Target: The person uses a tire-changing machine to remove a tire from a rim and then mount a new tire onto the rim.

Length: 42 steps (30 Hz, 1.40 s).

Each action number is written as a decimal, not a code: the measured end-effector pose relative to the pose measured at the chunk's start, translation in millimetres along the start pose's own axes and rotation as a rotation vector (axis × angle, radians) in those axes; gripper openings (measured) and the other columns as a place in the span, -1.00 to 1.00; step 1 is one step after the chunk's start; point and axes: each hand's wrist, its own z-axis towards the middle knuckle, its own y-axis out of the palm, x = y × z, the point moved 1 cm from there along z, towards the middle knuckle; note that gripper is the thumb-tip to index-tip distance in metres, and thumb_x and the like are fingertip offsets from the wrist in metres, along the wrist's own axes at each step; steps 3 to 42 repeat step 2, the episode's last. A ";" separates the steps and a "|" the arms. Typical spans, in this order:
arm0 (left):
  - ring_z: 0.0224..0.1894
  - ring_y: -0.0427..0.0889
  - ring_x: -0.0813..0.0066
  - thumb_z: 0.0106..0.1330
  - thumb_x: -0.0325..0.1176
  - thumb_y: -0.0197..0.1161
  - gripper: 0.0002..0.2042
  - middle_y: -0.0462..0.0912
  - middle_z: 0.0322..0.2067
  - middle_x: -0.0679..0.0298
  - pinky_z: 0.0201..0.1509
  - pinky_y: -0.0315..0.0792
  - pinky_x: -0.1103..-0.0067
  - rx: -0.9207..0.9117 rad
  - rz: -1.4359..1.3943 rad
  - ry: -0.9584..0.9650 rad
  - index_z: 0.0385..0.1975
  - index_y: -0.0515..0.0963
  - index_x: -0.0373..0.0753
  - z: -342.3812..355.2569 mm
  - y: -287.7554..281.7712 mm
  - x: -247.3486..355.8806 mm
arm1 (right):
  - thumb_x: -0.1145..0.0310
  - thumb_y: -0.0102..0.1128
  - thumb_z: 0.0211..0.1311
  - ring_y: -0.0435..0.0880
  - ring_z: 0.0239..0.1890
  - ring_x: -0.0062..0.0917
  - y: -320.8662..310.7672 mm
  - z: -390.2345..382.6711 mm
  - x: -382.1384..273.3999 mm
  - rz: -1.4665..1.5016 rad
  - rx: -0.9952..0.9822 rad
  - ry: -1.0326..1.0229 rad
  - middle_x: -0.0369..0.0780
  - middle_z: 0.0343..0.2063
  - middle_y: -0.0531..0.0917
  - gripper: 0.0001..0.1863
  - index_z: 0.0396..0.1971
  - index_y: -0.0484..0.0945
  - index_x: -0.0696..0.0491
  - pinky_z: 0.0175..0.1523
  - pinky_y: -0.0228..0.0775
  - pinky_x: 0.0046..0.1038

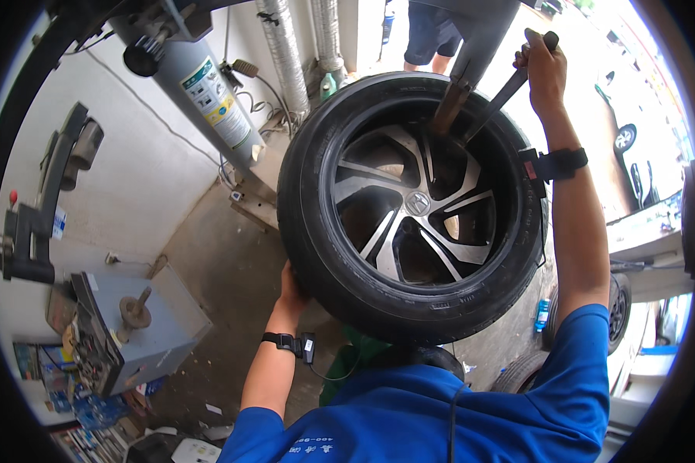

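A black car tyre (pixel 307 247) sits in front of me on a silver-and-black alloy wheel (pixel 418 202) with several spokes. My right hand (pixel 547 71) is closed around the upper end of a long metal tyre lever (pixel 503 102). The lever slants down to the tyre's upper right bead, beside the worn tip of the tyre changer's mounting head (pixel 449 109). Low on the tyre's left side, my left hand (pixel 291 288) rests against the sidewall. Its fingers are hidden behind the rubber.
A grey cylinder (pixel 201 92) with a label stands beyond the tyre at left. On the left is a grey machine cabinet (pixel 158 332) with a threaded shaft. More tyres (pixel 520 372) lie at lower right near a blue bottle (pixel 542 315). Another person's legs (pixel 432 42) show at the top.
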 end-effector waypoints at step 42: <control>0.34 0.49 0.25 0.39 0.36 -0.03 -0.23 0.51 0.31 0.11 0.47 0.29 0.16 0.007 -0.326 -0.196 0.37 0.40 -0.14 0.1 -31.1 -43.9 | 0.19 0.28 0.35 0.54 -0.49 -0.58 7.5 -1.2 6.7 -0.014 0.001 0.020 -0.31 -0.61 0.48 -0.68 -0.50 0.47 0.07 -0.20 0.48 -0.41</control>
